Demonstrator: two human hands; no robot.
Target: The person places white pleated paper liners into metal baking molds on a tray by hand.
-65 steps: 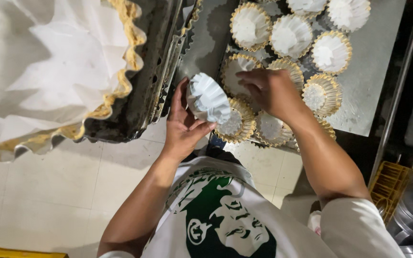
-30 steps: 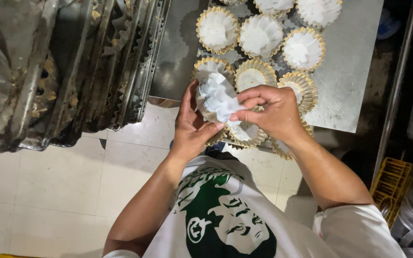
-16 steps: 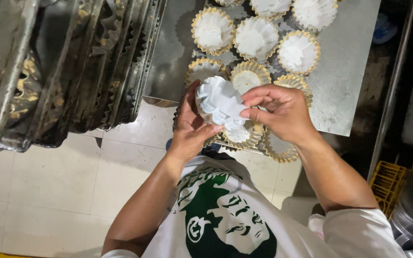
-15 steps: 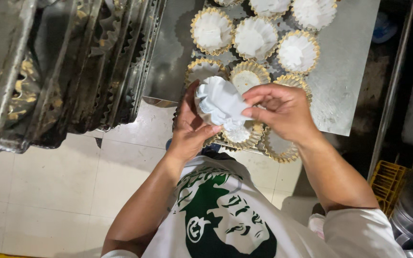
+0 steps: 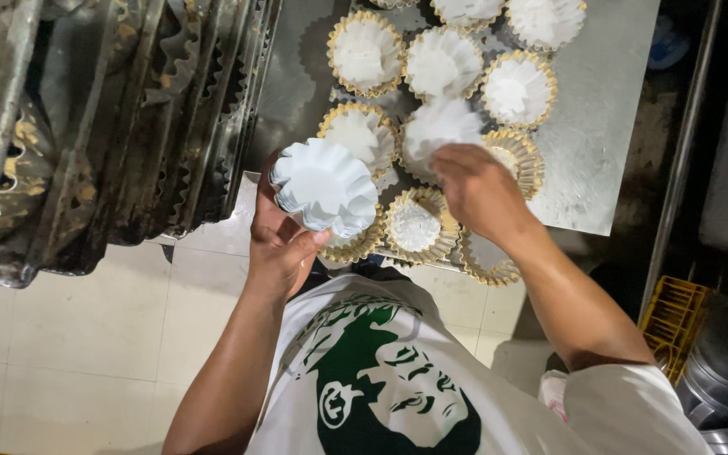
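Right hand [image 5: 478,190] forward; 1 liner stack [image 5: 323,185].

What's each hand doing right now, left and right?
Left hand: closed around a stack of white paper liners.
Right hand: fingertips pinching a single white liner over a fluted mould on the metal table.

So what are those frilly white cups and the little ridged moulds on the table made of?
The white liners in the left hand look like thin matte paper: crisp pleats, slightly translucent edges. The fluted moulds appear to be thin metal with a dull golden, stained rim. The table seems to be brushed steel, grey with a soft sheen.
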